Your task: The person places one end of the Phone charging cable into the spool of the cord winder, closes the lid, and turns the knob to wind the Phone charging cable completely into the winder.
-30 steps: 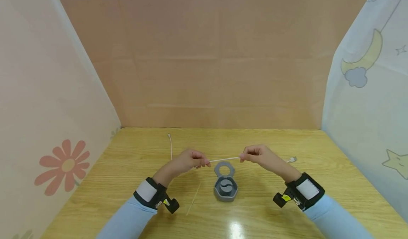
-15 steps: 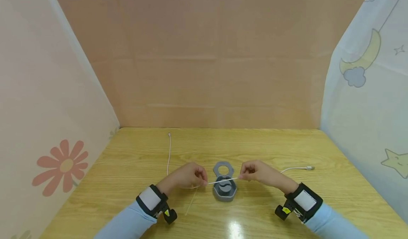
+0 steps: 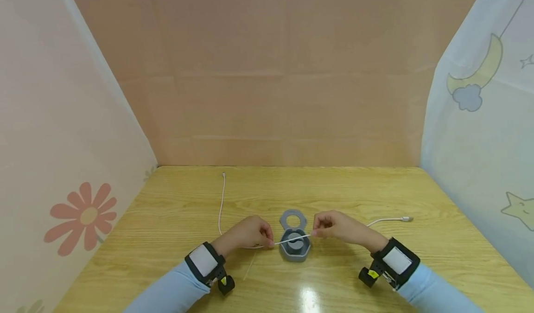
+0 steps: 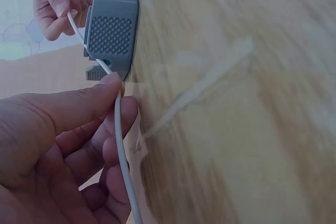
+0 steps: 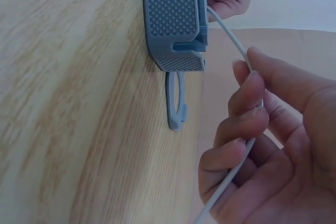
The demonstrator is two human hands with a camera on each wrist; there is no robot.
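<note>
A thin white cable [image 3: 292,239] is stretched between my two hands just above a grey hexagonal case [image 3: 295,246] whose ring-shaped lid [image 3: 293,220] lies flipped back behind it. My left hand [image 3: 250,233] pinches the cable [image 4: 119,129] left of the case [image 4: 111,32]. My right hand [image 3: 333,226] pinches the cable [image 5: 236,45] to the right of the case [image 5: 176,24]. One cable end [image 3: 223,175] trails to the far left, and its plug [image 3: 406,219] lies off to the right.
The wooden table [image 3: 175,206] is walled by a tan backdrop [image 3: 283,72], a flower-print sheet [image 3: 79,215] on the left and a moon-and-star sheet [image 3: 479,86] on the right. A thin pale strip [image 3: 250,266] lies on the table by my left wrist.
Both hands have come down and towards me, lowering the taut cable from above the lid to just over the case body. The cable ends have slid on the table.
</note>
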